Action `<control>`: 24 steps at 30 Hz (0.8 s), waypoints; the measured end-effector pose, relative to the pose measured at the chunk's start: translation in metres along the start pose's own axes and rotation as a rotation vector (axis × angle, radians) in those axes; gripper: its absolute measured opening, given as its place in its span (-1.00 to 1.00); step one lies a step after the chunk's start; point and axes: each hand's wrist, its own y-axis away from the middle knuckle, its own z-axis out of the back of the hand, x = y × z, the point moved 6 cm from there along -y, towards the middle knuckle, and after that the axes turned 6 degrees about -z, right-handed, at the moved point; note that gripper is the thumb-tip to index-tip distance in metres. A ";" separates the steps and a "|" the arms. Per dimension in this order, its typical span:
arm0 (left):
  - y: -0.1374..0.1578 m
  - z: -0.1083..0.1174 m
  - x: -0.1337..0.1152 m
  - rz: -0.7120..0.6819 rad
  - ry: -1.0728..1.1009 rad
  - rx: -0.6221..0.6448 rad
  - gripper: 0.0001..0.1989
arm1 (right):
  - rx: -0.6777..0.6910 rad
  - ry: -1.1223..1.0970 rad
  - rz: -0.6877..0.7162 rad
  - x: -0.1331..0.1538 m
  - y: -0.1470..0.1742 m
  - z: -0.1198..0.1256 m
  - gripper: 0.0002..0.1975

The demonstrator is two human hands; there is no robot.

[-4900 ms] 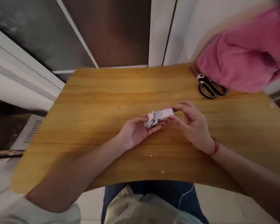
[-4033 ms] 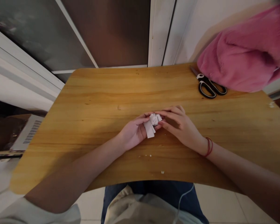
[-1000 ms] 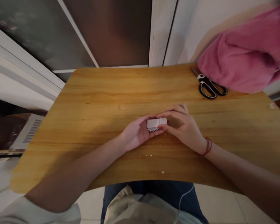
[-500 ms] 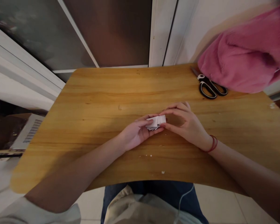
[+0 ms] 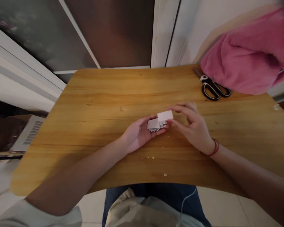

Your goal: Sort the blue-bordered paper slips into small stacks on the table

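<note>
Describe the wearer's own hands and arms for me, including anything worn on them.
Both the left hand and the right hand are ungloved. A thin red band, seemingly in more than one loop, circles the right wrist; none shows on the left. A loose, pale grey sleeve covers the upper left arm; no sleeve shows on the right.

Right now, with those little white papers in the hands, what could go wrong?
The uneven stack of papers in the left hand has edges sticking out, so some might slide onto the table. The right hand pinches a single white piece only near one end, so it could slip or bend.
</note>
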 end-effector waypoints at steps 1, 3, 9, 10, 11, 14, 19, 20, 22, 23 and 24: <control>0.000 -0.001 0.000 0.003 -0.005 0.005 -0.75 | 0.059 0.028 0.012 0.002 0.001 -0.006 -0.68; 0.000 -0.003 0.000 0.005 -0.027 0.027 -0.74 | 0.174 0.068 0.031 0.004 0.004 -0.017 -0.57; 0.003 -0.004 0.000 -0.008 -0.080 0.063 -0.79 | 0.254 0.082 0.041 0.001 0.003 -0.022 -0.64; 0.004 -0.004 0.001 -0.004 -0.083 0.062 -0.79 | 0.250 0.078 0.040 0.001 0.002 -0.021 -0.66; 0.004 -0.004 0.001 0.003 -0.083 0.064 -0.78 | 0.250 0.073 0.039 0.000 0.002 -0.020 -0.67; 0.004 -0.005 0.002 0.019 -0.076 0.065 -0.79 | 0.251 0.063 0.040 0.000 0.001 -0.019 -0.69; 0.004 -0.004 0.000 0.033 -0.065 0.026 -0.79 | 0.219 0.043 0.065 0.001 0.000 -0.016 -0.75; 0.004 -0.004 0.000 0.034 -0.056 0.023 -0.79 | 0.212 0.039 0.070 0.001 0.000 -0.015 -0.75; 0.004 -0.003 0.000 0.036 -0.034 0.016 -0.81 | 0.190 0.035 0.077 0.002 0.000 -0.012 -0.77; 0.003 -0.002 0.000 0.035 -0.023 0.008 -0.81 | 0.176 0.035 0.078 0.002 0.000 -0.011 -0.78; 0.003 -0.001 0.000 0.032 -0.013 -0.002 -0.81 | 0.159 0.035 0.078 0.002 -0.001 -0.009 -0.78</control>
